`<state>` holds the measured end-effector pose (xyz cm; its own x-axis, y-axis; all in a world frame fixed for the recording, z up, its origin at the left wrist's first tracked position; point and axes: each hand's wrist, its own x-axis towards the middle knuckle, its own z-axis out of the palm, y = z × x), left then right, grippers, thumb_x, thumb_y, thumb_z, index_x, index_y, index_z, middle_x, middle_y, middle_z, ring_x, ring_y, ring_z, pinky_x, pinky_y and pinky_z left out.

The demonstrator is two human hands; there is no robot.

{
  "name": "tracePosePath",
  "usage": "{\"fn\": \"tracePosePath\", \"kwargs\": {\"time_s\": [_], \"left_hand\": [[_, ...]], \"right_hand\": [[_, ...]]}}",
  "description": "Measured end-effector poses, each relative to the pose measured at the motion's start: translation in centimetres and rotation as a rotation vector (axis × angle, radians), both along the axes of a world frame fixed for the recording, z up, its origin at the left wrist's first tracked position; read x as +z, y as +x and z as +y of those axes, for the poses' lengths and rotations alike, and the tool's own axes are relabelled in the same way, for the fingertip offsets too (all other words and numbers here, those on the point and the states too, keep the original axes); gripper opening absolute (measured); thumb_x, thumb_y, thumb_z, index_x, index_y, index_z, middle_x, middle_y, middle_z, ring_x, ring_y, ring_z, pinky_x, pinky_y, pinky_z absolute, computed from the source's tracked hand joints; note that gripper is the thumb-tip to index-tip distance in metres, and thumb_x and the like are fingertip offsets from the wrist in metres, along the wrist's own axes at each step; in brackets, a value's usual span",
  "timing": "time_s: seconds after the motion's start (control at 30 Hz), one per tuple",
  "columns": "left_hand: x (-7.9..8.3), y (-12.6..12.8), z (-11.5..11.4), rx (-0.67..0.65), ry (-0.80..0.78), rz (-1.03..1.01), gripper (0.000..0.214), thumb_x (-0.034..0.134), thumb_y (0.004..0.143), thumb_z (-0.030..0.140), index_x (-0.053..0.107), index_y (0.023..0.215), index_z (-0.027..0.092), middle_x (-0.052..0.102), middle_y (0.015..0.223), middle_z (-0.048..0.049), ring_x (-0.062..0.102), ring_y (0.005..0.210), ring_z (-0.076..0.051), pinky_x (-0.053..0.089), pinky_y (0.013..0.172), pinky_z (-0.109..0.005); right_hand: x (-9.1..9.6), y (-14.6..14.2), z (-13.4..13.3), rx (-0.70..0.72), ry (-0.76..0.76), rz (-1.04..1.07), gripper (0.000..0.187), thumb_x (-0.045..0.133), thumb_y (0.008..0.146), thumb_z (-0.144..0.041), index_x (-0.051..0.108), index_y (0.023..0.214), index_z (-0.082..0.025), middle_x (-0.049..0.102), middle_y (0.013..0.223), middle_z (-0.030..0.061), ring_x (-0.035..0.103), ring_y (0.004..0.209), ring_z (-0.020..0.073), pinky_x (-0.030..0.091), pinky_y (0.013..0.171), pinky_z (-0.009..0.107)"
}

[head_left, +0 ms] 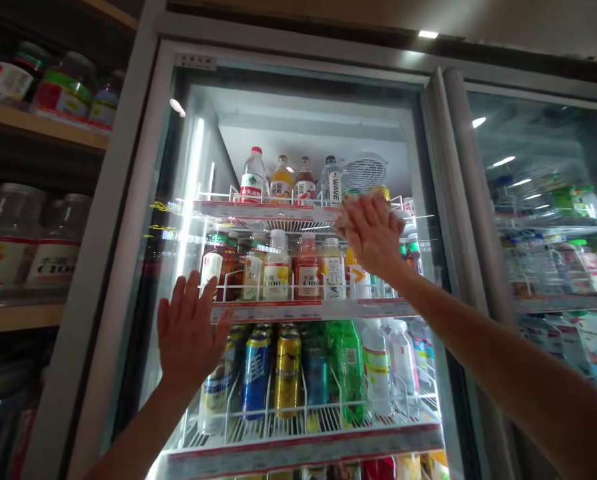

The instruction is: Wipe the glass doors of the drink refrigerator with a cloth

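My left hand (189,333) is open, fingers spread, palm flat against the glass door (178,200) of a lit drinks fridge, low on its left side in front of the can shelf. My right hand (371,230) is raised higher, fingers stretched flat on the same glass near its right edge, level with the top wire shelf (278,210). Behind the glass stand bottles (278,267) on the upper two shelves and cans (288,373) with green bottles below. Neither hand holds anything.
A second fridge door (553,267) with more drinks is to the right, its frame post (458,200) between the two. Wooden shelves (38,127) with jars and tubs stand at the left. Ceiling lights reflect in the glass.
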<state>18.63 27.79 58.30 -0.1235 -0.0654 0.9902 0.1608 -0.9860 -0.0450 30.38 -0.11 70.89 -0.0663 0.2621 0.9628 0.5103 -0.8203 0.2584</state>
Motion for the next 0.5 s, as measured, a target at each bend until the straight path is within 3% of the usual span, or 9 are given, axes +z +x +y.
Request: {"fn": "tracePosePath", "kwargs": {"time_s": [0.07,0.17,0.2,0.27,0.33,0.4,0.43,0.5], "left_hand": [[0.0,-0.1,-0.1,-0.009,-0.013,0.007,0.057,0.041,0.091,0.041,0.031,0.143,0.023,0.031,0.149,-0.0114,0.024,0.14,-0.027,0.018,0.113,-0.048],[0.0,-0.1,-0.2,-0.017,-0.024,-0.001,0.055,0.041,0.091,0.042,0.034,0.142,0.022,0.033,0.149,-0.0119,0.024,0.14,-0.027,0.018,0.113,-0.048],[0.0,-0.1,-0.2,-0.019,-0.026,-0.003,0.055,0.041,0.091,0.043,0.035,0.141,0.022,0.033,0.149,-0.0122,0.025,0.14,-0.027,0.018,0.113,-0.048],[0.1,-0.1,-0.2,-0.026,-0.024,-0.008,0.055,0.041,0.091,0.043,0.036,0.141,0.021,0.033,0.149,-0.0121,0.025,0.14,-0.027,0.019,0.113,-0.048],[0.1,-0.1,-0.1,-0.033,-0.022,-0.001,0.055,0.043,0.09,0.043,0.037,0.14,0.021,0.033,0.149,-0.0114,0.026,0.139,-0.027,0.019,0.112,-0.049],[0.2,-0.2,0.0,-0.044,-0.024,0.009,0.055,0.045,0.089,0.043,0.039,0.138,0.019,0.032,0.149,-0.0112,0.027,0.139,-0.029,0.02,0.112,-0.05],[0.2,-0.3,0.0,-0.052,-0.019,0.014,0.055,0.046,0.089,0.043,0.04,0.137,0.018,0.033,0.149,-0.0116,0.027,0.139,-0.029,0.02,0.112,-0.05],[0.2,-0.3,0.1,-0.07,-0.015,0.02,0.056,0.046,0.088,0.044,0.041,0.137,0.017,0.033,0.149,-0.0122,0.027,0.138,-0.03,0.02,0.111,-0.051]], "right_hand": [[-2.4,-0.2,-0.3,0.033,-0.134,-0.053,0.051,0.03,0.093,-0.043,0.034,0.141,-0.026,0.026,0.152,0.0059,0.014,0.142,0.0309,0.022,0.107,0.059],[-8.2,-1.0,-1.2,0.125,-0.634,-0.208,0.045,0.036,0.091,-0.047,0.041,0.134,-0.036,0.034,0.149,-0.005,0.015,0.143,0.0241,0.019,0.113,0.051],[-9.2,-1.0,-2.0,0.126,-0.708,-0.225,0.042,0.037,0.091,-0.046,0.044,0.132,-0.038,0.036,0.147,-0.0065,0.016,0.143,0.0231,0.018,0.113,0.05],[-8.6,-0.1,-4.3,0.073,-0.59,-0.198,0.042,0.036,0.092,-0.043,0.044,0.132,-0.035,0.037,0.147,-0.0035,0.019,0.142,0.0243,0.02,0.112,0.05],[-6.3,1.5,-6.9,-0.015,-0.254,-0.115,0.047,0.032,0.094,-0.04,0.038,0.138,-0.027,0.032,0.15,0.0045,0.02,0.141,0.0281,0.023,0.109,0.054],[-5.6,2.8,-8.8,-0.079,0.004,-0.034,0.051,0.028,0.094,-0.037,0.03,0.143,-0.022,0.026,0.152,0.01,0.018,0.142,0.0299,0.024,0.107,0.056],[-6.6,3.2,-9.5,-0.092,0.057,-0.008,0.053,0.028,0.093,-0.035,0.026,0.145,-0.022,0.023,0.153,0.0105,0.016,0.142,0.0299,0.024,0.108,0.056],[-11.0,3.0,-10.2,-0.088,0.03,0.002,0.057,0.032,0.092,-0.033,0.019,0.147,-0.025,0.02,0.154,0.009,0.015,0.143,0.0295,0.024,0.108,0.057]]}}
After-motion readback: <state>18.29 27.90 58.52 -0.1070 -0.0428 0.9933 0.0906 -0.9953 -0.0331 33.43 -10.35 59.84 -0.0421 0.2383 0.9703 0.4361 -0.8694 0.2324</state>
